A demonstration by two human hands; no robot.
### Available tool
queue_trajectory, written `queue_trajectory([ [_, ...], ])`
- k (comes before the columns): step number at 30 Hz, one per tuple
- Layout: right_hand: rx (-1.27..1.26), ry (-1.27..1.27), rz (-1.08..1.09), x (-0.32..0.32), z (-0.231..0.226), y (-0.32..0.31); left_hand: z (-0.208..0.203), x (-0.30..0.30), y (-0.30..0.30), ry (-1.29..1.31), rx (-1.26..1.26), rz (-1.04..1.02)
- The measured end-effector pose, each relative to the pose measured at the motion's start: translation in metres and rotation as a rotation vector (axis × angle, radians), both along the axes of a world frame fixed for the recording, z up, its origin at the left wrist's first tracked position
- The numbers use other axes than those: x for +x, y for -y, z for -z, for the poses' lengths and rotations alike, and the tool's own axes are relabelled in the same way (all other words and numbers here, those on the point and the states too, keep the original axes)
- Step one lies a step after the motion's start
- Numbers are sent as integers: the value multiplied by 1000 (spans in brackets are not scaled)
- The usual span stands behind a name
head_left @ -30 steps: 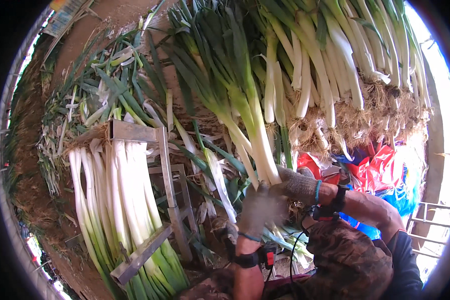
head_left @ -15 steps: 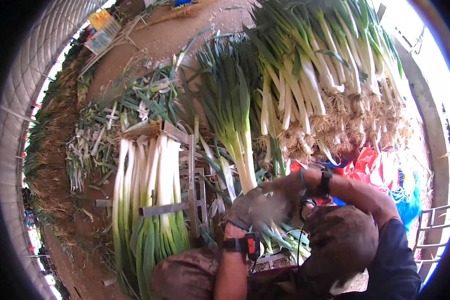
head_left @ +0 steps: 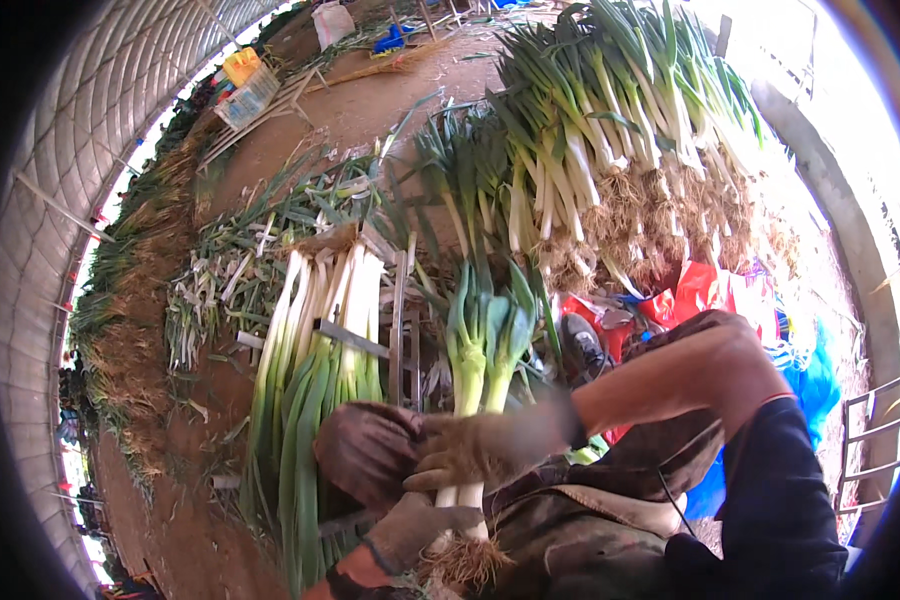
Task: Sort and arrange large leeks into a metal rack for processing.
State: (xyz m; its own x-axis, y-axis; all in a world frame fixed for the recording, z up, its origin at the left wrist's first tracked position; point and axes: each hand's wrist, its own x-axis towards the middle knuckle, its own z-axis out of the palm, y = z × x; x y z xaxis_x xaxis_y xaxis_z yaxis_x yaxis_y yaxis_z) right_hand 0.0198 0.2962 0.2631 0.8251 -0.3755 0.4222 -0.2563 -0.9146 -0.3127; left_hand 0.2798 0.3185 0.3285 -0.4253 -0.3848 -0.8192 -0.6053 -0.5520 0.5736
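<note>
Two leeks [head_left: 470,375] stand in front of me, leaves up and shaggy roots [head_left: 465,562] down, over my lap. My gloved left hand [head_left: 417,532] is closed around their white lower ends, just above the roots. Across the stalks a little higher lies my gloved right hand [head_left: 490,445], its fingers bent over them; motion smears the hand and wrist. Left of my knee, trimmed-looking leeks [head_left: 310,350] lie in a metal rack [head_left: 397,335], their white ends away from me and green leaves towards me.
A big heap of rooted leeks [head_left: 620,130] is at the far right. Red plastic sheeting [head_left: 705,293] and blue netting [head_left: 820,390] lie below it. Leaf scraps [head_left: 215,285] cover ground at the left. A yellow container [head_left: 241,66] stands far left; a metal frame [head_left: 875,440] is at the right edge.
My left hand has moved down and left to the root end of the leeks. The leeks have come nearer to my lap, and the right hand has moved down and left onto their stalks.
</note>
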Motion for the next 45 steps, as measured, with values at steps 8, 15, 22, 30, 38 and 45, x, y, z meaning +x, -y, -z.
queue_trajectory([
  [8,110,409,158,55,-54,-27,-94,95,-6,-5,-637,151],
  [15,-582,405,820,-19,-298,-12,-179,28,18,-190,-1345,-154],
  [22,-412,323,974,-89,-287,-44,-106,-171,-64,-735,-1480,-403],
  [30,142,322,1199,-159,-220,-147,-127,-239,-70,-974,-1780,-517],
  [38,457,450,1055,-138,-167,-170,-258,-145,-40,-824,-1894,-112],
  [45,303,380,717,-77,-239,-46,-383,71,-56,164,-2027,127],
])
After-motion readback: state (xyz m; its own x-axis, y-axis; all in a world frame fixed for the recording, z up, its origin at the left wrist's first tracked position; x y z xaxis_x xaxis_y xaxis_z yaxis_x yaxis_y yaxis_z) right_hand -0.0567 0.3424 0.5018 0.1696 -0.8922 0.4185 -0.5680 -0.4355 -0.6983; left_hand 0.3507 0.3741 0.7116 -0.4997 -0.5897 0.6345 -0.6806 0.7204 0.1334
